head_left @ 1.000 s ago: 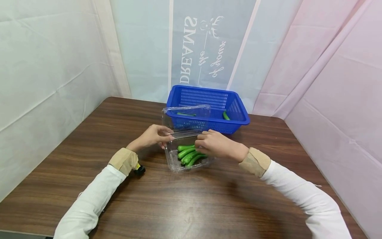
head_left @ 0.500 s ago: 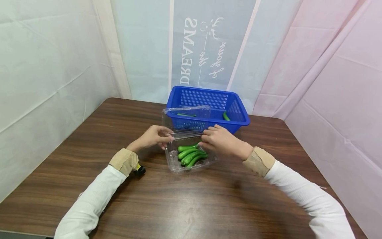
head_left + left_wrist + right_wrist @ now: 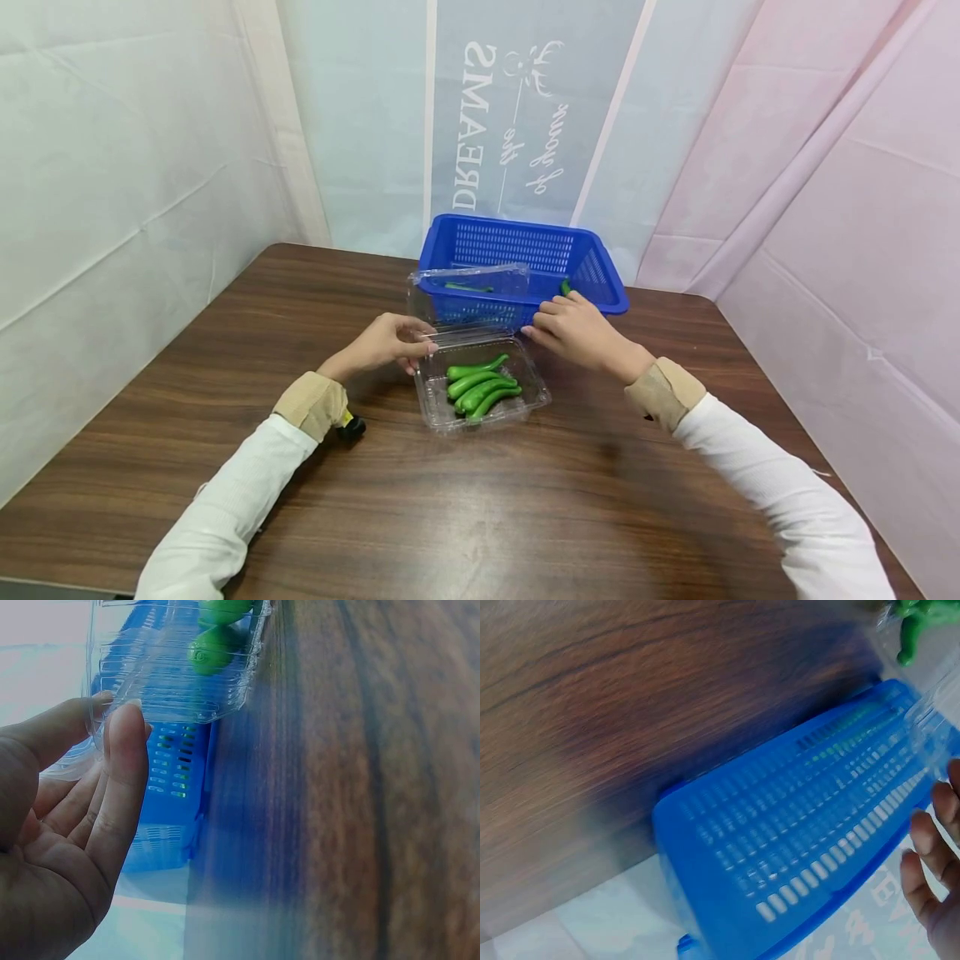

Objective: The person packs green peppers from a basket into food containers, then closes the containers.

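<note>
Several curved green peppers [image 3: 480, 387] lie side by side in a clear plastic clamshell box [image 3: 538, 393], its lid [image 3: 422, 302] raised and leaning back toward the blue basket. My left hand [image 3: 384, 343] pinches the box's left edge near the hinge between thumb and fingers; the left wrist view shows this grip on the clear plastic [image 3: 169, 682]. Just in front of the blue basket [image 3: 611, 298], my right hand [image 3: 576, 332] hovers with loosely bent fingers. The right wrist view shows the fingers [image 3: 924, 834] with nothing between them, beside the basket wall.
Inside the basket lie one green pepper [image 3: 566, 287] at the right and another [image 3: 468, 288] seen through the lid. A small black object [image 3: 351, 428] is under the left wrist. The brown wooden table [image 3: 480, 525] is bordered by hanging cloth [image 3: 360, 125].
My right hand has moved from over the peppers in the box, back and to the right, to the basket's front. My left hand and the box have stayed in place.
</note>
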`<state>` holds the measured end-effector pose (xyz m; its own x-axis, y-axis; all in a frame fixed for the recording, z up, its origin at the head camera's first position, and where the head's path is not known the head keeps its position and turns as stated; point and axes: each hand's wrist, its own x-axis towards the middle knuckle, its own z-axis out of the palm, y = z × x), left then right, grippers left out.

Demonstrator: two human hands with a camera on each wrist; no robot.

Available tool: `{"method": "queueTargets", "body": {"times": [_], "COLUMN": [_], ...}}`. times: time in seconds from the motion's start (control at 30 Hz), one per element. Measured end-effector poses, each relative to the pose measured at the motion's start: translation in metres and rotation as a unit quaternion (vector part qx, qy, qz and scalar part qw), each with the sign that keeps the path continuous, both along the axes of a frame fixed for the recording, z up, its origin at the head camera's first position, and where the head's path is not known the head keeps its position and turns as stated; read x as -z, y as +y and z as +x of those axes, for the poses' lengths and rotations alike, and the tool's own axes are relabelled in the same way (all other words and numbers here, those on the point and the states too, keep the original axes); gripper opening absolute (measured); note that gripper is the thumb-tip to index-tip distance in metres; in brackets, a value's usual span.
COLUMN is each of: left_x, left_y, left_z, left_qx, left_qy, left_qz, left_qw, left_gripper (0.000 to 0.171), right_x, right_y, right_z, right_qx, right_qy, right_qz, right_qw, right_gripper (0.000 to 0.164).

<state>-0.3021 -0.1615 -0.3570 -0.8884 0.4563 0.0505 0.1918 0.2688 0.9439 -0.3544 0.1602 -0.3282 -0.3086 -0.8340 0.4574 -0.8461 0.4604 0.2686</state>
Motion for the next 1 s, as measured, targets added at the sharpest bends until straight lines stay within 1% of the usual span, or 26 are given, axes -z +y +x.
{"method": "queueTargets", "body": {"times": [0.13,0.3,0.4,0.53,0.6,0.7,0.8,0.93,1.0], "left_x": [0.000,0.001,0.001,0.001,0.001,0.001,0.008,0.020,0.022], "left_y": [0.000,0.000,0.000,0.000,0.000,-0.001,-0.002,-0.004,-0.005], "left_z": [0.000,-0.001,-0.001,0.000,0.000,0.000,-0.005,-0.014,-0.015], "left_qx": [0.001,0.001,0.000,0.001,0.002,0.003,0.001,-0.004,-0.008], "left_qy": [0.000,0.004,0.004,0.003,0.002,0.003,0.002,0.007,0.012], "left_qz": [0.002,0.001,0.001,0.000,0.001,-0.002,-0.002,-0.005,-0.007], "left_qw": [1.0000,1.0000,1.0000,1.0000,1.0000,1.0000,1.0000,1.0000,0.9999], "left_gripper": [0.041,0.040,0.039,0.039,0.039,0.039,0.040,0.040,0.041], "right_x": [-0.002,-0.002,-0.002,0.001,0.002,0.002,0.001,-0.003,-0.005], "right_y": [0.006,0.013,0.016,0.021,0.024,0.027,0.029,0.030,0.030], "right_z": [-0.008,-0.019,-0.028,-0.040,-0.047,-0.057,-0.064,-0.072,-0.076], "right_qx": [0.022,0.053,0.077,0.117,0.134,0.155,0.179,0.231,0.252], "right_qy": [0.032,0.057,0.059,0.049,0.039,0.010,-0.029,-0.089,-0.118], "right_qz": [-0.029,-0.072,-0.101,-0.145,-0.160,-0.169,-0.167,-0.168,-0.168], "right_qw": [0.999,0.994,0.990,0.981,0.977,0.973,0.969,0.954,0.946], "right_gripper": [0.027,0.033,0.035,0.036,0.036,0.035,0.031,0.024,0.021]}}
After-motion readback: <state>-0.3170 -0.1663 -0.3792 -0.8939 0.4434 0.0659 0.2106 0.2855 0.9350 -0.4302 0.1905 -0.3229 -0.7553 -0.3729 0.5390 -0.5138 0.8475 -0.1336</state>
